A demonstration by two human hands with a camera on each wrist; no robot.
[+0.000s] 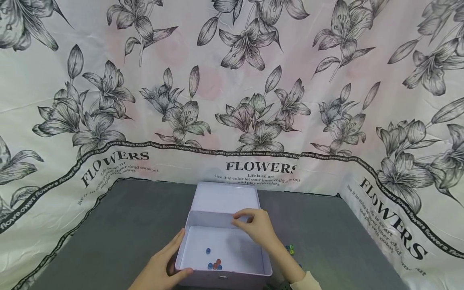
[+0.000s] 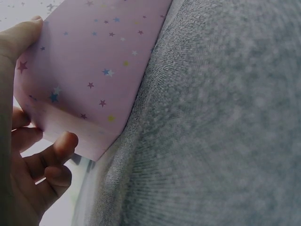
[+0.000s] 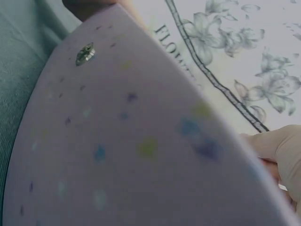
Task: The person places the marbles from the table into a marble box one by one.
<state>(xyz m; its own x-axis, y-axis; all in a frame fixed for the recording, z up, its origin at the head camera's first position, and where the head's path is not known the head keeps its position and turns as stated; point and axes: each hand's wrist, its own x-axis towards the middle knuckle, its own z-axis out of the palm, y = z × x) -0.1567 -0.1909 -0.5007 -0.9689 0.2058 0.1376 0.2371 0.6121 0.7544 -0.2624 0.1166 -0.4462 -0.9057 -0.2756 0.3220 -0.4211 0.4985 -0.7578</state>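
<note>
A pale lilac box (image 1: 266,262) with small coloured stars on its outside stands with its hinged lid (image 1: 226,198) laid back. Several small blue marbles (image 1: 208,251) and red marbles (image 1: 218,261) lie on its floor, most of them near the front wall. My left hand (image 1: 161,262) holds the box at its front left corner, fingers along the left wall and thumb by the front rim. Over the back right part of the box is my right hand (image 1: 255,227), its thumb and index fingertips brought together. Whether something tiny is between them, I cannot tell.
Several green marbles (image 1: 291,249) and a blue one (image 1: 300,265) lie on the grey cloth (image 1: 145,217) right of the box, beside the right forearm. A metal clasp (image 3: 85,54) sits on the front wall. Flower-printed fabric (image 1: 259,167) hangs behind and at both sides.
</note>
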